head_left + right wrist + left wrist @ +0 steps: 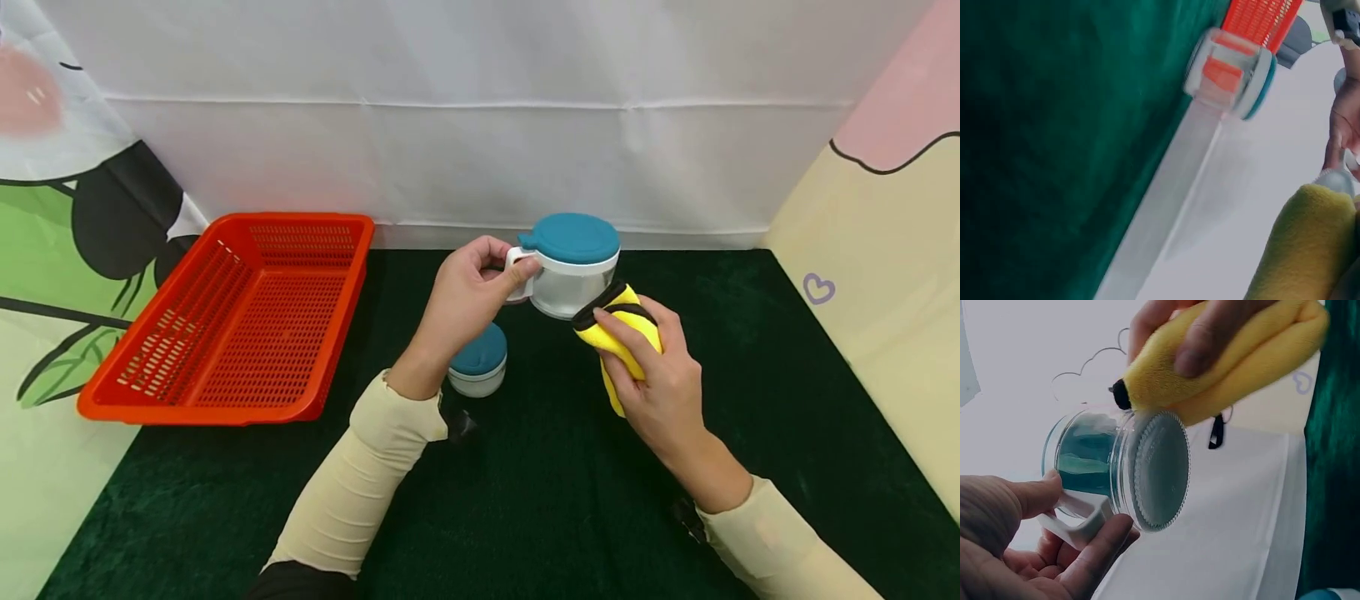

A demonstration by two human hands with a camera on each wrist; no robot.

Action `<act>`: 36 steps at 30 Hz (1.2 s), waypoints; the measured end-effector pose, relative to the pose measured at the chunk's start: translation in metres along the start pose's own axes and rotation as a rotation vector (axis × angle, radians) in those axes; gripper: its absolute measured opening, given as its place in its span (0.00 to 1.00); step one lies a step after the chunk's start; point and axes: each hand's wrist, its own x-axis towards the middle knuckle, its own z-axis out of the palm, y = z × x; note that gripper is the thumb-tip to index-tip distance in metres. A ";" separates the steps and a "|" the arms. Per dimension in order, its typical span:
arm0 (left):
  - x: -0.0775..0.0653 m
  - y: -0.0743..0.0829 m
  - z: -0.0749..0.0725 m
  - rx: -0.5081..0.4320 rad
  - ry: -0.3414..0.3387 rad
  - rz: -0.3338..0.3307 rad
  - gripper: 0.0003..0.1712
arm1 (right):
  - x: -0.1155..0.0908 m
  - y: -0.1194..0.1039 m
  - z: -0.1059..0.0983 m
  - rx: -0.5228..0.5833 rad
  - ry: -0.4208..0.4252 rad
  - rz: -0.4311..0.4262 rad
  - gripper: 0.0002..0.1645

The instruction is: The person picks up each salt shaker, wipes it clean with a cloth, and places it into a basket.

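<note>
My left hand (471, 287) holds a clear glass jar (572, 287) by its white handle (1082, 522), raised above the table. A blue lid (576, 238) covers the jar, and its ridged round base (1163, 472) shows in the left wrist view. In my right hand (670, 396) is a folded yellow cloth (600, 337) with black edging. The cloth lies against or very close to the jar near its base; whether they touch is hard to tell. Below my left wrist stands a smaller blue-lidded jar (478, 358), partly hidden by that arm.
A red perforated plastic basket (206, 412) sits at the left of the table. Dark green cloth (570, 500) covers the tabletop. Behind it hangs a white sheet (480, 158), and printed panels (892, 333) stand along both sides.
</note>
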 end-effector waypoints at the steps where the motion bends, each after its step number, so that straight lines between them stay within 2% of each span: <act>1: 0.000 -0.001 0.000 0.008 -0.003 -0.001 0.16 | 0.003 0.000 -0.001 -0.008 0.002 -0.009 0.20; 4: 0.000 -0.002 0.003 0.039 -0.009 0.004 0.16 | 0.018 -0.002 -0.007 -0.036 0.034 -0.054 0.20; 8: 0.000 -0.003 0.005 0.052 0.010 0.014 0.16 | 0.034 -0.009 -0.013 -0.123 0.046 -0.143 0.29; 10: 0.001 -0.002 0.005 0.051 0.033 0.023 0.17 | 0.033 -0.012 -0.012 -0.173 0.007 -0.188 0.32; 14: 0.002 -0.001 0.003 0.075 0.061 0.037 0.17 | 0.018 -0.012 -0.006 -0.234 -0.108 -0.252 0.35; 17: 0.002 -0.002 0.003 0.099 0.068 0.030 0.18 | 0.015 -0.010 -0.005 -0.255 -0.139 -0.263 0.36; 24: 0.000 -0.002 0.008 0.096 0.065 0.044 0.17 | 0.040 -0.017 -0.012 -0.276 0.009 -0.283 0.32; 32: 0.000 -0.001 0.005 0.134 0.087 0.039 0.17 | 0.019 -0.015 -0.003 -0.279 -0.148 -0.280 0.36; 36: 0.000 -0.003 0.007 0.148 0.076 0.051 0.17 | 0.033 -0.017 -0.009 -0.279 -0.072 -0.278 0.37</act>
